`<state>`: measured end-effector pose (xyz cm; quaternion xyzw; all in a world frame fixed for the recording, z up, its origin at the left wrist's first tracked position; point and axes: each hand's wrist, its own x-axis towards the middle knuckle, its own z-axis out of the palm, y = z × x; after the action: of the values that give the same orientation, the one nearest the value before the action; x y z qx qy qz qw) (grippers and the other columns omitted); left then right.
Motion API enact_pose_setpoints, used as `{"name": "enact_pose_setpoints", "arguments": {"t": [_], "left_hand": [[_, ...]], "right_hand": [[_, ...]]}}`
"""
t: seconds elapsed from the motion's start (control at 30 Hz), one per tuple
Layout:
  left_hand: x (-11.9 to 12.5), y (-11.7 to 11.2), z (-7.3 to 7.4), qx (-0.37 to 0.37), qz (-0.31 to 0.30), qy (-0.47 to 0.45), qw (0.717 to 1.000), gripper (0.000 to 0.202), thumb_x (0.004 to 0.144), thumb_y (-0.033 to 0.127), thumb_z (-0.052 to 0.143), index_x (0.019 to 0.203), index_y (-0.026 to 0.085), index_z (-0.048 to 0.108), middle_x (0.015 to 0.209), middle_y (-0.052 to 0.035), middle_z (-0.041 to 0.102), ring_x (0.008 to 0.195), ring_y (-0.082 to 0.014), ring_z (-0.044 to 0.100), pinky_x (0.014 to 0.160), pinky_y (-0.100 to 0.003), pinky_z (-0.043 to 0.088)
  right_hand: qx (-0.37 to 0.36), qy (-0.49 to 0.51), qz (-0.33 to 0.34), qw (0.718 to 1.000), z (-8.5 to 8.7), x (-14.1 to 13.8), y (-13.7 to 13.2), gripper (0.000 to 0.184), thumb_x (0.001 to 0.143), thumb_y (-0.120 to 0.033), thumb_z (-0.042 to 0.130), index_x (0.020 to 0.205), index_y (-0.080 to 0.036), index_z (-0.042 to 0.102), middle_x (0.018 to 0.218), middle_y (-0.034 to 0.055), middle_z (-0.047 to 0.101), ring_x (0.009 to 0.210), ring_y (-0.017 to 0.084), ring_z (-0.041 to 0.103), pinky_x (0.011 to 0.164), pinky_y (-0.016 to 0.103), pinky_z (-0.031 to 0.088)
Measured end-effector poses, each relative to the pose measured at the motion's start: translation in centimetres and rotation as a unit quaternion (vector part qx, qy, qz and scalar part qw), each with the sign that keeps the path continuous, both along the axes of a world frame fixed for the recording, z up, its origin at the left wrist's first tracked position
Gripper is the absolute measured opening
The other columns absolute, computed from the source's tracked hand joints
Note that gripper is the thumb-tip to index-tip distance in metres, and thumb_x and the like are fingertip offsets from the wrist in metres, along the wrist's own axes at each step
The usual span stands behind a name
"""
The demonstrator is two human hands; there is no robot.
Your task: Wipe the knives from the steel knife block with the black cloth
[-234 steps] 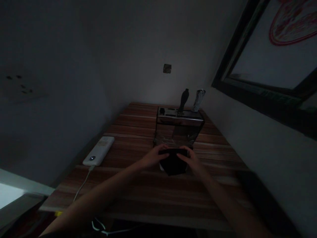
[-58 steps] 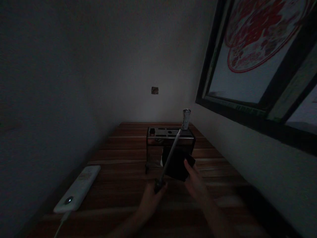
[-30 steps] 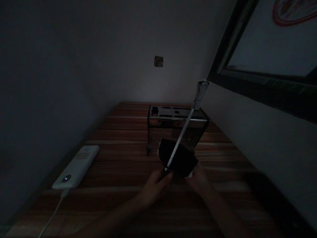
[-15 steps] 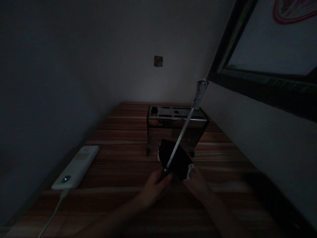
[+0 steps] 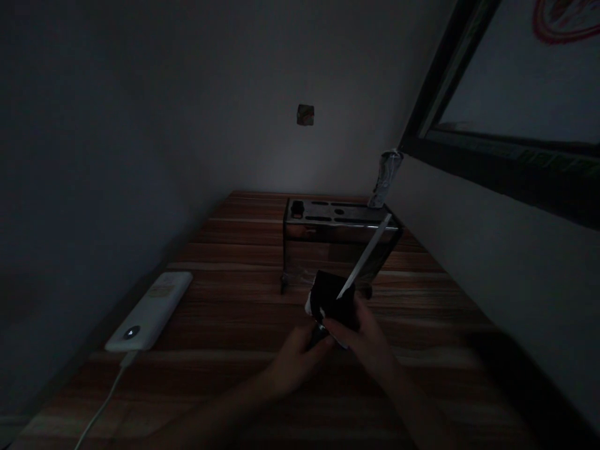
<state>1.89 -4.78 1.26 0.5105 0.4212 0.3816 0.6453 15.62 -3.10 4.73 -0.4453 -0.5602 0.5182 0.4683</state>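
My left hand [image 5: 300, 350] is closed round the dark handle of a long thin metal blade [image 5: 368, 253], which slants up and to the right. My right hand [image 5: 365, 337] pinches a dark cloth [image 5: 330, 297] folded round the blade's lower end, close to the handle. Both hands hover over the wooden table [image 5: 234, 325], just in front of a shiny metal knife holder [image 5: 328, 231] with slots in its top. A silvery wrapped handle [image 5: 387, 178] sticks up from the holder's right end. The room is very dark.
A white power bank [image 5: 150, 310] lies at the table's left with a white cable [image 5: 100, 400] running off the front edge. A dark-framed window [image 5: 469, 144] is set in the wall on the right. A small square patch [image 5: 305, 114] is on the back wall.
The cloth in my right hand has slid down the blade toward the handle. The blade now leans lower and further right, with its tip at the holder's right end.
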Motion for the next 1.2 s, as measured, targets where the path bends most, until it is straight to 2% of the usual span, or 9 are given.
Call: {"name": "enact_pose_setpoints", "arguments": {"t": [0.2,0.33,0.43,0.53,0.63,0.77,0.9,1.07,1.2], "left_hand": [[-0.1,0.2,-0.3,-0.031,-0.011,-0.026,0.999,0.039,0.071,0.052,0.057,0.079,0.015,0.051,0.046,0.0097,0.034,0.039,-0.0038,0.028,0.039,-0.018,0.021],[0.0,0.3,-0.5,-0.03,0.009,-0.041,0.999,0.039,0.072,0.053,0.056,0.077,0.015,0.048,0.047,0.0099,0.033,0.038,-0.0033,0.026,0.039,-0.018,0.02],[0.0,0.4,-0.8,-0.026,0.0,-0.042,0.999,0.041,0.072,0.054,0.056,0.081,0.014,0.051,0.05,0.0083,0.036,0.04,-0.0037,0.028,0.039,-0.017,0.021],[0.1,0.4,-1.1,-0.006,0.0,-0.035,0.999,0.043,0.071,0.053,0.057,0.085,0.013,0.054,0.059,0.004,0.045,0.047,-0.0053,0.035,0.042,-0.017,0.026],[0.0,0.4,-0.8,0.045,-0.001,0.009,0.999,0.037,0.075,0.046,0.055,0.087,0.012,0.057,0.069,-0.0007,0.053,0.057,-0.0086,0.042,0.049,-0.018,0.032],[-0.1,0.3,-0.3,0.077,-0.006,0.086,0.993,0.027,0.078,0.035,0.051,0.087,0.011,0.06,0.072,-0.0016,0.057,0.065,-0.0123,0.048,0.057,-0.02,0.038],[-0.2,0.3,-0.5,0.103,-0.006,0.137,0.985,0.024,0.078,0.031,0.049,0.084,0.01,0.061,0.076,-0.003,0.061,0.071,-0.0157,0.053,0.064,-0.023,0.041],[-0.1,0.4,-0.7,0.121,-0.01,0.154,0.981,0.026,0.081,0.03,0.046,0.089,0.011,0.061,0.084,-0.0055,0.065,0.077,-0.019,0.057,0.069,-0.025,0.043],[-0.1,0.5,-0.2,0.119,-0.013,0.152,0.981,0.028,0.082,0.033,0.046,0.092,0.012,0.061,0.089,-0.0057,0.066,0.081,-0.0198,0.057,0.072,-0.026,0.042]], "right_hand": [[-0.011,0.007,-0.036,0.999,-1.5,0.5,-0.1,0.043,0.066,-0.047,0.062,0.103,-0.024,0.061,0.11,0.007,0.063,0.11,0.026,0.052,0.095,0.039,0.04],[-0.046,-0.018,-0.078,0.996,-2.6,1.1,0.2,0.037,0.061,-0.043,0.067,0.093,-0.025,0.067,0.107,0.0058,0.065,0.114,0.029,0.049,0.099,0.04,0.035],[-0.058,0.001,-0.078,0.995,-2.7,0.9,0.3,0.039,0.063,-0.042,0.066,0.098,-0.026,0.065,0.108,0.0038,0.064,0.112,0.027,0.051,0.097,0.04,0.038],[-0.057,0.044,-0.043,0.996,-2.5,0.3,0.4,0.038,0.072,-0.044,0.06,0.106,-0.025,0.061,0.107,0.0034,0.064,0.102,0.023,0.057,0.088,0.037,0.045],[-0.058,0.061,-0.037,0.996,-2.2,0.0,0.4,0.036,0.067,-0.039,0.068,0.097,-0.021,0.063,0.095,0.0047,0.067,0.09,0.021,0.061,0.078,0.032,0.048],[-0.056,0.028,-0.04,0.997,-1.5,0.1,0.4,0.036,0.059,-0.036,0.075,0.089,-0.019,0.063,0.086,0.0049,0.067,0.083,0.021,0.061,0.072,0.031,0.049],[-0.039,-0.018,-0.034,0.998,-0.7,0.1,0.4,0.035,0.057,-0.033,0.076,0.085,-0.018,0.063,0.082,0.0052,0.068,0.079,0.022,0.062,0.069,0.032,0.049],[-0.014,-0.095,-0.052,0.994,0.1,0.2,0.5,0.03,0.059,-0.03,0.073,0.084,-0.016,0.062,0.078,0.0045,0.068,0.076,0.023,0.062,0.067,0.033,0.05],[-0.009,-0.098,-0.072,0.993,0.2,0.2,0.8,0.033,0.058,-0.034,0.073,0.083,-0.015,0.062,0.077,0.0044,0.068,0.074,0.023,0.063,0.063,0.032,0.05]]}}
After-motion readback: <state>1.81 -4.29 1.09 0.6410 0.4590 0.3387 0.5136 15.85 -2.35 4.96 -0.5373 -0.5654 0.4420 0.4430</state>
